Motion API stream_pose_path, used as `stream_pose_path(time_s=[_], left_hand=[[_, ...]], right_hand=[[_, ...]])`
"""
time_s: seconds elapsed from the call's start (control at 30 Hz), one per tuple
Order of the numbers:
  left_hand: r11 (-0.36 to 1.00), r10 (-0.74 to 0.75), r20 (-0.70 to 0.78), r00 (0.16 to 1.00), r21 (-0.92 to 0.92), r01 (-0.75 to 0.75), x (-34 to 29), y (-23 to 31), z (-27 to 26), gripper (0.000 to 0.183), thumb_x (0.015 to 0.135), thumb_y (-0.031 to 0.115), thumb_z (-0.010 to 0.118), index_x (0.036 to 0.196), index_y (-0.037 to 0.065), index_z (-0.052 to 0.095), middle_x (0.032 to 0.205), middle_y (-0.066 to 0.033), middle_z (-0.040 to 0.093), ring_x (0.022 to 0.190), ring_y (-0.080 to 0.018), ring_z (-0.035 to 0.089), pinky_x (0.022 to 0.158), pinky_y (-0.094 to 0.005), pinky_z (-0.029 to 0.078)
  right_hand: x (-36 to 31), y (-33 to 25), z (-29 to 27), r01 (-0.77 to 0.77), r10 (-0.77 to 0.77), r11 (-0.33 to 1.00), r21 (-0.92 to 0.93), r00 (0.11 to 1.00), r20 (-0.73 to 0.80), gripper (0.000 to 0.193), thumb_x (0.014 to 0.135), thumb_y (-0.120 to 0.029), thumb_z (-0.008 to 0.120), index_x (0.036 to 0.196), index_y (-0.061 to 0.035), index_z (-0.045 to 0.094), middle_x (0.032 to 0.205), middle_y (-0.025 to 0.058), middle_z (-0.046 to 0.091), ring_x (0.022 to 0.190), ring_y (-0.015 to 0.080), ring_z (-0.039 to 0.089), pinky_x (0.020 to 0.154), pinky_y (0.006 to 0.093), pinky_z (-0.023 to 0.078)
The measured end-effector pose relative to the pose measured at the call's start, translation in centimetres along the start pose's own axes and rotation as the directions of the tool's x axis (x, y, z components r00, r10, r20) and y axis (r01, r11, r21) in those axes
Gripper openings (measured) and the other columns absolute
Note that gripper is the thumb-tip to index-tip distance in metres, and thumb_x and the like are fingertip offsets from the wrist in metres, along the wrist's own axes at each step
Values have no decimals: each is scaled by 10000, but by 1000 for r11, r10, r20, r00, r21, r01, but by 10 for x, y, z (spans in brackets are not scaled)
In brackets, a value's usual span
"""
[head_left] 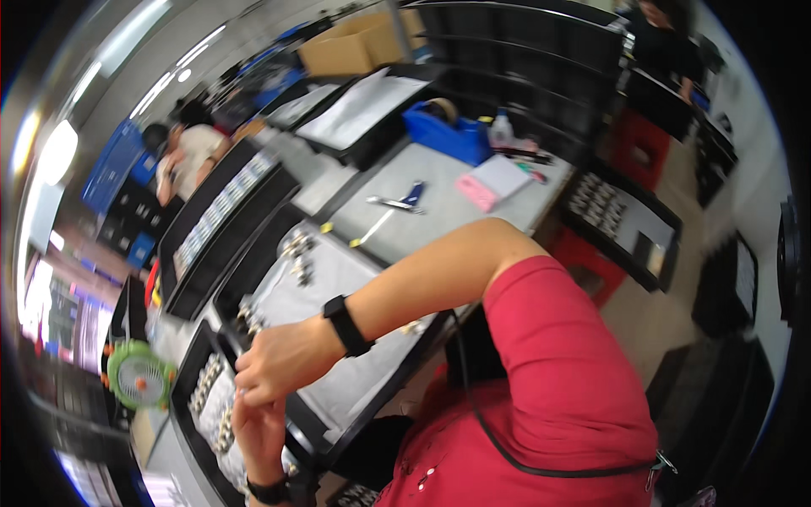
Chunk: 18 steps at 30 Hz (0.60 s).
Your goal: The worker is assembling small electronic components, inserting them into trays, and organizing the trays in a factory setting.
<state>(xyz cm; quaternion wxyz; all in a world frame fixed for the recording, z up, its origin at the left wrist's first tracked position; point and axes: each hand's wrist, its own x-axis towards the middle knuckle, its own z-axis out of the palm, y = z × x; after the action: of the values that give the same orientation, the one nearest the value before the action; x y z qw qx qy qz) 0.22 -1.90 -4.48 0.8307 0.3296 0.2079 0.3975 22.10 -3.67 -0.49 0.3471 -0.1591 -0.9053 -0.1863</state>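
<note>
My right hand point(289, 362) reaches across from the right, a black band on its wrist. Its fingers are closed and meet the fingertips of my left hand point(260, 427), which comes up from the lower edge, also closed and banded at the wrist. Whatever is between the fingers is too small or hidden to make out. Both hands are over the meeting edges of two black trays. The paper-lined tray point(397, 390) holds clusters of small metal parts point(297, 253). In the left tray point(180, 397), rows of similar metal pieces point(205, 382) lie on white lining.
A green fan point(139, 378) stands left of the trays. Beyond are a black rack of small parts point(228, 198), a blue-handled tool point(410, 199), a pink-edged notepad point(494, 182) and a blue tape dispenser point(448, 135). Another person point(198, 152) sits at far left. A cable runs across my sleeve.
</note>
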Motion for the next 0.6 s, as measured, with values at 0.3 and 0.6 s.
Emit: stream_pose_path(time_s=[0.3, 0.6], left_hand=[[947, -125, 330, 936, 320, 13, 2, -48, 141, 422, 873, 178, 509, 1250, 19, 405, 1164, -137, 514, 1073, -294, 543, 935, -408, 460], [760, -301, 122, 946, 630, 161, 24, -82, 128, 351, 820, 27, 524, 1164, 23, 451, 1103, -121, 527, 956, -259, 593, 805, -330, 510]], right_hand=[[-78, -45, -136, -356, 325, 933, -54, 896, -302, 143, 692, -142, 676, 756, -74, 567, 795, 43, 556, 773, 219, 598, 621, 328, 508], [-360, -149, -284, -765, 787, 72, 639, -350, -508, 196, 891, -241, 595, 914, -49, 625, 743, -14, 568, 617, 5, 451, 504, 152, 349]])
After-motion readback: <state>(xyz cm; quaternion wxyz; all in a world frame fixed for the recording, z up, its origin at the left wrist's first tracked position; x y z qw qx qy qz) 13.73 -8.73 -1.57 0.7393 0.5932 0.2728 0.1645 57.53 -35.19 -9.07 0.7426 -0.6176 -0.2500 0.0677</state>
